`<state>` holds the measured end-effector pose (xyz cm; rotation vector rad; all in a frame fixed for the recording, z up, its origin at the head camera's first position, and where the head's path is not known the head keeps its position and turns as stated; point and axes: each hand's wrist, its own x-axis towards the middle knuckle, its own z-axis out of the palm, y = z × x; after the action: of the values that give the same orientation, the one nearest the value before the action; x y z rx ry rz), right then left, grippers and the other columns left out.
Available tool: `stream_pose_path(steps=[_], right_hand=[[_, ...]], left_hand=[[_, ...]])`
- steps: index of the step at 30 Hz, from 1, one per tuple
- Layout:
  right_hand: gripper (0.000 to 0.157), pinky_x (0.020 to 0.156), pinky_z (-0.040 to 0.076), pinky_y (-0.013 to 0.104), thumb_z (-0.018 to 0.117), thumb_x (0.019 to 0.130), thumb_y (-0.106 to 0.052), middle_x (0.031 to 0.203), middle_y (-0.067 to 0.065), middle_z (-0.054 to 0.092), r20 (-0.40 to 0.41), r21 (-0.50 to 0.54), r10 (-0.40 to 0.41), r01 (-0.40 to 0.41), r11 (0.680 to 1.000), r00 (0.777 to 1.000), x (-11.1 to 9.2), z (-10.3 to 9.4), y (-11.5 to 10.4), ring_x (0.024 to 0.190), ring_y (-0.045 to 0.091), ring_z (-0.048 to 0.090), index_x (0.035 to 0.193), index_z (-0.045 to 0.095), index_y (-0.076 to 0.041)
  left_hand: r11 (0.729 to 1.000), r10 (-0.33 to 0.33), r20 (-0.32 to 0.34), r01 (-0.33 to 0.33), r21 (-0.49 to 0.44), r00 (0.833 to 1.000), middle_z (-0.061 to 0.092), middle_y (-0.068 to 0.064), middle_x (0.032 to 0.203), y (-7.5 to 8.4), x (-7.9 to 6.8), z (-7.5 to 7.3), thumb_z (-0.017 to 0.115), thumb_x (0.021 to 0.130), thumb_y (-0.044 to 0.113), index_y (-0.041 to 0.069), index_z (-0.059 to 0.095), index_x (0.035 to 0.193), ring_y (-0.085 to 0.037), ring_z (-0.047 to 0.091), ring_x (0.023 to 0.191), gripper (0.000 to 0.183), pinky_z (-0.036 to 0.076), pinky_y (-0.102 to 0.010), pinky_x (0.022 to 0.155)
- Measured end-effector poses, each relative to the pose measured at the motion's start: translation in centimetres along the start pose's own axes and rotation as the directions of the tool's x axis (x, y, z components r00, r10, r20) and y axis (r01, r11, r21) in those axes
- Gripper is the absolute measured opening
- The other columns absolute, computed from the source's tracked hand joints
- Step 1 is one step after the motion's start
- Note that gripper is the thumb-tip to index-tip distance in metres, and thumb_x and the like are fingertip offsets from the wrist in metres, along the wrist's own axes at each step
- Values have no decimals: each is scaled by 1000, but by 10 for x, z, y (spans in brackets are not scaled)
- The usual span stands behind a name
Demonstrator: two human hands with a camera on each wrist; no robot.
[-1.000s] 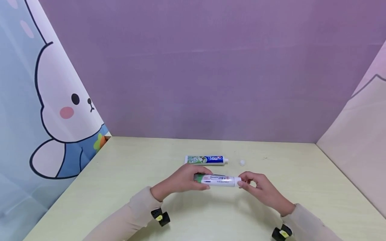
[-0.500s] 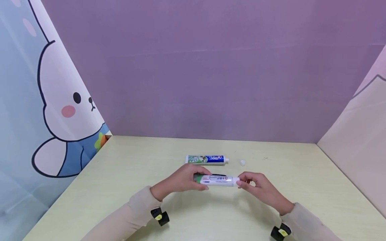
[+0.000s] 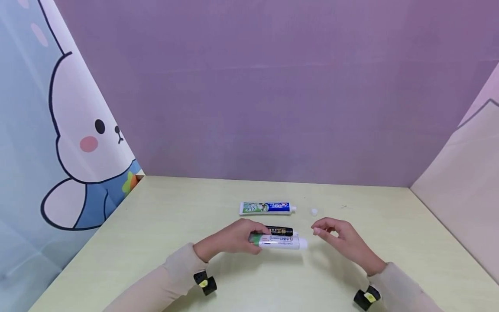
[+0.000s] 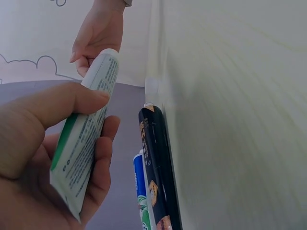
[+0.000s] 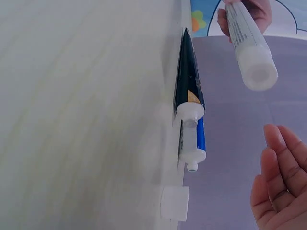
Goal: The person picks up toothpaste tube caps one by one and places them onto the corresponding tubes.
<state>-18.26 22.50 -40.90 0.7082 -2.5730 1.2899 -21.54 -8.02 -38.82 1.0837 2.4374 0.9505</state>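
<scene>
My left hand (image 3: pixel 243 236) grips a white and green toothpaste tube (image 3: pixel 280 242) above the table, its white cap pointing right. In the left wrist view the thumb lies across the top of this tube (image 4: pixel 86 139) and the fingers curl underneath. Just behind it on the table lies a black toothpaste tube (image 3: pixel 281 231), whose narrow nozzle shows uncapped in the right wrist view. To the right, my right hand (image 3: pixel 345 238) hovers apart from the capped end. Its fingers (image 5: pixel 283 167) are loosely bent and hold nothing.
Farther back lies a blue and green toothpaste tube (image 3: pixel 267 208) with its nozzle bare, facing right. A small white cap (image 3: pixel 314 212) stands to its right. The pale table (image 3: pixel 187 195) meets a purple back wall (image 3: pixel 273 108), with printed cloths at both sides.
My right hand has let go of the white tube's capped end and moved right. The left hand has brought the tube slightly nearer and leftward, so more of the black tube shows.
</scene>
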Motion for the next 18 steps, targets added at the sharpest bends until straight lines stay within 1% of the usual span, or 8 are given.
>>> stream_pose_path(steps=[5,7,10,13,16,18], right_hand=[[10,64,45,23,62,90,-9,87,5,69,-34,-23,-7,6,1000,999,2,-5,6,74,1,55,98,67,-8],[10,64,46,23,62,90,-8,88,6,69,-39,-30,2,-3,1000,999,4,-8,9,74,1,55,99,67,-7],[11,66,47,23,64,89,-8,89,5,68,-40,-27,11,-12,1000,999,6,-10,14,75,1,56,98,66,-4],[13,69,49,23,66,87,-8,90,5,67,-29,-16,36,-36,999,999,7,-11,21,77,2,57,98,65,0],[16,72,49,22,67,86,-8,93,6,67,-14,-10,82,-82,997,997,8,-11,28,79,2,58,99,64,0],[17,73,49,22,67,86,-8,94,7,67,-8,-11,109,-109,994,994,8,-11,32,79,2,58,100,64,1]], left_hand=[[1000,-7,63,8,-10,998,67,-2,104,-1,-1,2,72,75,-2,8,65,114,0,49,74,41,43,-16,63],[1000,-18,80,18,-1,997,66,-2,105,-3,0,3,72,76,-2,9,64,115,0,50,76,42,43,-16,65],[999,-34,102,32,23,994,65,-1,109,-6,1,5,72,76,-1,10,63,118,-1,51,80,44,44,-17,69],[997,-58,127,51,57,990,63,-1,114,-7,2,6,71,77,0,11,62,121,-1,50,84,46,43,-17,72],[995,-71,148,58,87,986,62,0,117,-7,2,7,71,77,2,13,61,122,0,49,86,47,41,-17,75],[994,-68,157,54,92,985,63,0,117,-7,2,9,72,78,3,13,61,122,0,49,87,47,41,-17,76]])
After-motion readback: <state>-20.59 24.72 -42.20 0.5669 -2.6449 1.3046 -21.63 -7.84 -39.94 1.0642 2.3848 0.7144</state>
